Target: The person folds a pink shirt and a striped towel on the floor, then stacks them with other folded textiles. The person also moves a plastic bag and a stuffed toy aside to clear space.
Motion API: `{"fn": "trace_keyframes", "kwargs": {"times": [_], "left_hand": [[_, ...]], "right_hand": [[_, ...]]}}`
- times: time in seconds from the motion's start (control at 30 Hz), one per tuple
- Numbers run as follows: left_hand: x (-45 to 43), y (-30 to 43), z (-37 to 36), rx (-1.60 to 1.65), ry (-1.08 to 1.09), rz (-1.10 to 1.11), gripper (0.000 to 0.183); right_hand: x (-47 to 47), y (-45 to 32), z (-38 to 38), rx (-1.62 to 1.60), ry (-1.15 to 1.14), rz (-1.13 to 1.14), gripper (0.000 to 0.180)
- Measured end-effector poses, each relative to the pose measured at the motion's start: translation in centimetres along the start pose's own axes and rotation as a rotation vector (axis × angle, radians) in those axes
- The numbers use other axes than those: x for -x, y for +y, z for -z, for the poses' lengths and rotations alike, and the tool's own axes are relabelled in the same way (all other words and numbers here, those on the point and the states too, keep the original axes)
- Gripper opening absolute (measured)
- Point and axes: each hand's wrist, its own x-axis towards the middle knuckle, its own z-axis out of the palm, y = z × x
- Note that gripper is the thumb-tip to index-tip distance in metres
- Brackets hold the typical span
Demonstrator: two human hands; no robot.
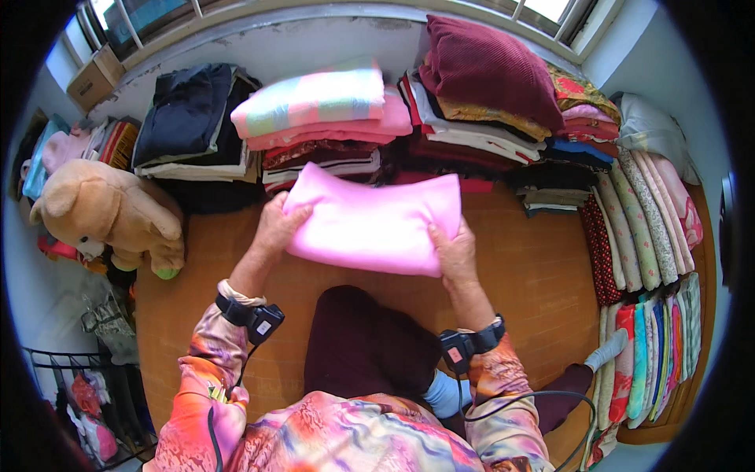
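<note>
A folded pink cloth (371, 221) is stretched between my two hands above the wooden surface (248, 330). My left hand (280, 224) grips its left edge, thumb on top. On the opposite edge my right hand (453, 251) pinches the cloth, with its thumb pressed on the upper face and the fingers hidden beneath. Just beyond the cloth rises a stack topped by a pastel checked blanket (318, 97), with pink folded fabric (330, 131) below it. The pink cloth covers part of that stack's base.
A plush bear (112, 212) leans at the left, near dark folded clothes (183, 112). A maroon ribbed cushion (489, 71) tops another stack. Rolled or folded fabrics (637, 218) line the right side, with colourful ones (655, 354) nearer me. A wire basket (88, 407) stands lower left.
</note>
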Motion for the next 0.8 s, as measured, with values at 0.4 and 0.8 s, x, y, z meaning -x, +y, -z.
{"fn": "trace_keyframes", "kwargs": {"times": [0.4,0.8], "left_hand": [[2.0,-12.4,-3.2,-0.186,0.025,0.084,0.03],[-6.2,2.4,-2.6,-1.18,0.604,-0.851,0.064]], "right_hand": [[2.6,11.6,5.2,0.313,0.082,-0.026,0.036],[4.0,17.0,10.0,0.17,0.067,-0.364,0.039]]}}
